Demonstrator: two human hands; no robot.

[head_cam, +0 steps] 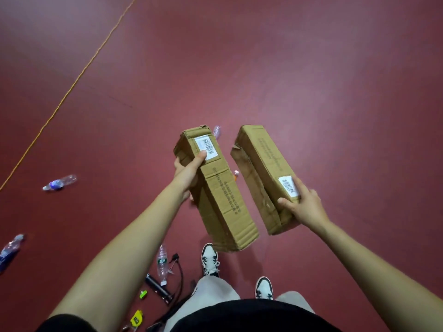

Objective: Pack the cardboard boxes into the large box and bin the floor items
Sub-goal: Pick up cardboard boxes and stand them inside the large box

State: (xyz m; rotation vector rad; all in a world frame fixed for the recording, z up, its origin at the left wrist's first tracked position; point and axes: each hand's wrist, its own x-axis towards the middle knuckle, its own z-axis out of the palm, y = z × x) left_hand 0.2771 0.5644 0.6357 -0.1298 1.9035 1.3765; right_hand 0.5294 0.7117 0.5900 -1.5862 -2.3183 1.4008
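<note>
I hold two long brown cardboard boxes above the red floor. My left hand [188, 172] grips the left cardboard box [223, 195] near its far end, thumb on the white barcode label. My right hand [304, 207] grips the right cardboard box [263, 168] at its near end, thumb on the side, fingers by its label. The boxes are apart, side by side. Plastic bottles lie on the floor: one [60, 182] at the left, one [10, 250] at the left edge, one [162, 262] near my feet, one [217, 131] partly hidden behind the left box. No large box is in view.
Small items lie by my left foot [210, 258]: a black cylinder [158, 288], a black cord [178, 276], a green object [143, 294] and a yellow object [136, 317]. An orange-capped item [236, 174] peeks between the boxes. A yellow line [72, 87] crosses the floor diagonally.
</note>
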